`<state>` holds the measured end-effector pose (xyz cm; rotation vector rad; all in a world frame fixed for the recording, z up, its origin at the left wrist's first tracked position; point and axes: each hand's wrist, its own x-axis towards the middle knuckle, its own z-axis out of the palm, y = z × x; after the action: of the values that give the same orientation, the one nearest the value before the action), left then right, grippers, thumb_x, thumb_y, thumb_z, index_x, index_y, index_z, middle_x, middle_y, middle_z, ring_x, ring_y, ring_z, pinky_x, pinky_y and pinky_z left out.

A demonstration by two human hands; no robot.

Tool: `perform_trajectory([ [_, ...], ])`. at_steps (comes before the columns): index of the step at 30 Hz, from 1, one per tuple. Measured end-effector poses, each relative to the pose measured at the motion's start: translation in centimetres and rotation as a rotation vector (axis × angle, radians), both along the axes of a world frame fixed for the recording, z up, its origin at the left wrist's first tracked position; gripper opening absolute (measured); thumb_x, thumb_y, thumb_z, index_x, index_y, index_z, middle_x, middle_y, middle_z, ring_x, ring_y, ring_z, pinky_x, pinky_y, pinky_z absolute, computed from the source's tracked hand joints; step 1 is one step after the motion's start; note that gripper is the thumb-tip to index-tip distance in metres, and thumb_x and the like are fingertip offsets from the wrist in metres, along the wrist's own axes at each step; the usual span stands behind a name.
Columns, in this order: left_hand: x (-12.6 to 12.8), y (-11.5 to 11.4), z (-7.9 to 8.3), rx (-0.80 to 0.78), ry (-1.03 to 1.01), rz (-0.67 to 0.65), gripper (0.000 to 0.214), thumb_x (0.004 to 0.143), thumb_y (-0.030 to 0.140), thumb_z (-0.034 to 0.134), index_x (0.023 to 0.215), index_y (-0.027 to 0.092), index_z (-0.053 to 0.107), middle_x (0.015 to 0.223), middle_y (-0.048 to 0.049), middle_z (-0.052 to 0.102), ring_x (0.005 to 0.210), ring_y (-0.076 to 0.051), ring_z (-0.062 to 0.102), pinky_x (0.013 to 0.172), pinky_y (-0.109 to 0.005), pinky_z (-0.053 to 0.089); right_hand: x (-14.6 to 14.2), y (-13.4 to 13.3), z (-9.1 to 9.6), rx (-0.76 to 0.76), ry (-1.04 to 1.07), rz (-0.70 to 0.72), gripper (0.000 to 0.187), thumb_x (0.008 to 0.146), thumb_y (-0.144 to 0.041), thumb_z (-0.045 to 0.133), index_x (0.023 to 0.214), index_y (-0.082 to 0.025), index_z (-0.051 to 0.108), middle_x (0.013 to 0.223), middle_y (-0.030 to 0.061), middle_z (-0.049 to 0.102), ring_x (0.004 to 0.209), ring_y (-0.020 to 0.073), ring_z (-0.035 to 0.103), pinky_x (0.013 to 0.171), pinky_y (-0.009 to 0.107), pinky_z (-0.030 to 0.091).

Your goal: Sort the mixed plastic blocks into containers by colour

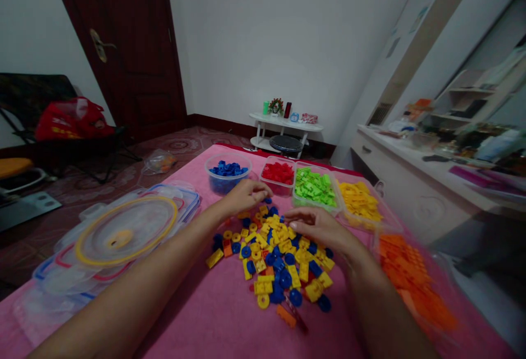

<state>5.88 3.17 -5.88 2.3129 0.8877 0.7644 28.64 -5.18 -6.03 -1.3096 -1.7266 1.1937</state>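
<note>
A pile of loose plastic bricks (275, 260), mostly yellow and blue with some red and orange, lies on a pink cloth (197, 320). My left hand (244, 194) hovers at the pile's far edge, fingers curled together in a pinch; what it holds is too small to make out. My right hand (314, 222) rests over the pile's right side, fingers bent down onto the pieces. Behind the pile stand clear tubs: blue pieces (227, 171), red pieces (278, 172), green pieces (314, 186), yellow pieces (361, 201). A tub of orange pieces (413, 279) stands at the right.
Several clear lids (123, 233) with coloured rims are stacked at the left. A white cabinet (415, 183) stands to the right, a small white table (285, 126) and dark stool at the back wall, and a brown door (123, 46) with a chair and red bag at the left.
</note>
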Motion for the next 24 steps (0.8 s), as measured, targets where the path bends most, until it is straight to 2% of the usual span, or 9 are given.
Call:
perform_trajectory([
  [2, -1.4, 0.6, -0.7, 0.138, 0.091, 0.082, 0.032, 0.083, 0.018, 0.044, 0.104, 0.014, 0.067, 0.108, -0.0079, 0.068, 0.101, -0.018, 0.061, 0.092, -0.029, 0.044, 0.1, 0.0, 0.3, 0.042, -0.014, -0.053, 0.033, 0.068, -0.033, 0.069, 0.096, -0.015, 0.071, 0.098, 0.0086, 0.072, 0.090, 0.0215, 0.067, 0.083, 0.036, 0.051],
  [4, -2.1, 0.9, -2.1, 0.237, 0.207, 0.097, 0.037, 0.084, 0.019, 0.044, 0.116, 0.016, 0.062, 0.121, -0.0102, 0.062, 0.113, -0.021, 0.055, 0.099, -0.033, 0.040, 0.1, 0.2, -0.1, 0.097, -0.038, -0.125, 0.030, 0.067, -0.031, 0.069, 0.092, -0.015, 0.072, 0.094, 0.0085, 0.073, 0.087, 0.0216, 0.067, 0.081, 0.037, 0.052],
  [6, -2.2, 0.7, -3.6, 0.276, 0.284, 0.103, 0.041, 0.086, 0.022, 0.043, 0.124, 0.015, 0.057, 0.130, -0.0128, 0.055, 0.121, -0.022, 0.049, 0.102, -0.034, 0.038, -0.1, 0.5, -0.6, 0.133, -0.056, -0.157, 0.027, 0.068, -0.030, 0.068, 0.090, -0.015, 0.072, 0.091, 0.0079, 0.073, 0.085, 0.0218, 0.067, 0.080, 0.038, 0.052],
  [8, -1.7, 0.2, -4.5, 0.274, 0.297, 0.139, 0.042, 0.087, 0.023, 0.042, 0.125, 0.013, 0.056, 0.128, -0.0148, 0.055, 0.122, -0.024, 0.048, 0.103, -0.036, 0.037, -0.4, 0.6, -1.0, 0.155, -0.077, -0.156, 0.026, 0.068, -0.028, 0.066, 0.090, -0.015, 0.072, 0.091, 0.0076, 0.074, 0.084, 0.0219, 0.068, 0.080, 0.038, 0.052],
  [11, -0.6, -0.7, -4.0, 0.127, 0.183, 0.191, 0.040, 0.087, 0.022, 0.038, 0.118, 0.011, 0.061, 0.111, -0.0134, 0.065, 0.109, -0.023, 0.057, 0.098, -0.035, 0.042, -0.6, 0.6, -0.8, 0.198, -0.107, -0.163, 0.024, 0.069, -0.028, 0.064, 0.088, -0.015, 0.072, 0.090, 0.0074, 0.074, 0.084, 0.0216, 0.067, 0.079, 0.036, 0.052],
  [14, 0.2, -1.1, -2.2, -0.199, -0.014, 0.117, 0.044, 0.089, 0.024, 0.031, 0.119, 0.013, 0.060, 0.093, -0.0086, 0.071, 0.080, -0.017, 0.066, 0.076, -0.029, 0.051, -0.3, 0.8, -0.5, 0.254, -0.106, -0.205, 0.023, 0.070, -0.028, 0.063, 0.086, -0.015, 0.072, 0.087, 0.0072, 0.074, 0.082, 0.0212, 0.067, 0.075, 0.035, 0.052],
  [16, 0.6, -1.0, -1.4, -0.267, -0.083, 0.082, 0.043, 0.088, 0.024, 0.032, 0.117, 0.013, 0.062, 0.090, -0.0071, 0.072, 0.073, -0.016, 0.066, 0.069, -0.027, 0.051, 0.0, 1.0, -0.5, 0.275, -0.112, -0.236, 0.023, 0.071, -0.029, 0.062, 0.086, -0.014, 0.072, 0.084, 0.0072, 0.073, 0.079, 0.0209, 0.067, 0.073, 0.034, 0.052],
  [20, 1.4, 0.0, -2.1, 0.049, 0.040, 0.187, 0.035, 0.079, 0.019, 0.048, 0.106, 0.013, 0.069, 0.109, -0.0105, 0.068, 0.104, -0.022, 0.061, 0.094, -0.033, 0.044, 0.2, 1.3, -1.4, 0.302, -0.183, -0.264, 0.024, 0.072, -0.023, 0.057, 0.089, -0.014, 0.072, 0.088, 0.0076, 0.073, 0.082, 0.0210, 0.067, 0.077, 0.035, 0.052],
  [24, 2.1, 0.5, -4.0, 0.076, 0.184, 0.050, 0.047, 0.072, 0.008, 0.048, 0.115, 0.015, 0.065, 0.121, -0.0104, 0.063, 0.111, -0.021, 0.056, 0.098, -0.030, 0.041, -0.8, 1.5, -3.2, 0.411, -0.322, -0.196, 0.049, 0.069, -0.006, 0.045, 0.113, -0.016, 0.066, 0.117, 0.0085, 0.066, 0.106, 0.0199, 0.061, 0.096, 0.037, 0.045],
])
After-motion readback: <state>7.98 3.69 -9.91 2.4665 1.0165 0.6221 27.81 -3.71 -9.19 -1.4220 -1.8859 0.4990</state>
